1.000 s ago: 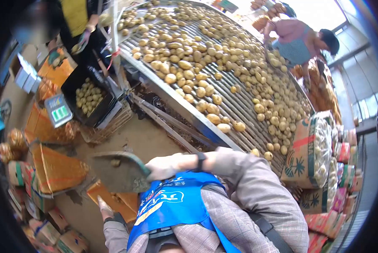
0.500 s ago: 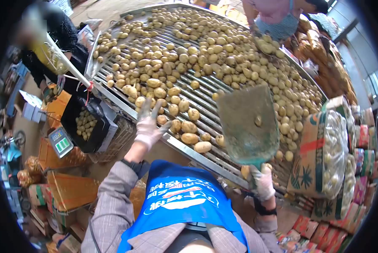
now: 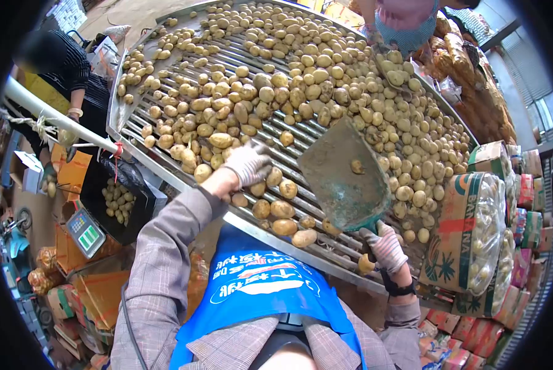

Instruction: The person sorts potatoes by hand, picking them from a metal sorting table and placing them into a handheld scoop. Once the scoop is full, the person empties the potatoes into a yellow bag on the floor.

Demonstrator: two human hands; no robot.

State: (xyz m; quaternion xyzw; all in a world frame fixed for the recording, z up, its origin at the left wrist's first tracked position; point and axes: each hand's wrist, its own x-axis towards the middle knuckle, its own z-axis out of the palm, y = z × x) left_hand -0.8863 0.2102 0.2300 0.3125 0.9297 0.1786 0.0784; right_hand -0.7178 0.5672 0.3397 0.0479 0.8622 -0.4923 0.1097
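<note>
Likely step: gathering potatoes (image 3: 301,92) on roller counter (image 3: 326,262) | left hand (image 3: 247,165) gloved, curled over potatoes at near edge, grasp unclear | right hand (image 3: 387,246) grips scoop (image 3: 344,176), tilted above rollers, one potato inside | next needs scoop lip lowered | black crate (image 3: 137,213) part-full of small potatoes; carton (image 3: 455,209) packed full

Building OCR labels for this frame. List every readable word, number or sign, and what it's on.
"BANANA": apparently, on the side of the carton; faint.
Apron: white characters, upside down to the camera, unreadable.
Scale display: green digits, too small to read.
Stacked boxes: print blurred.
</note>
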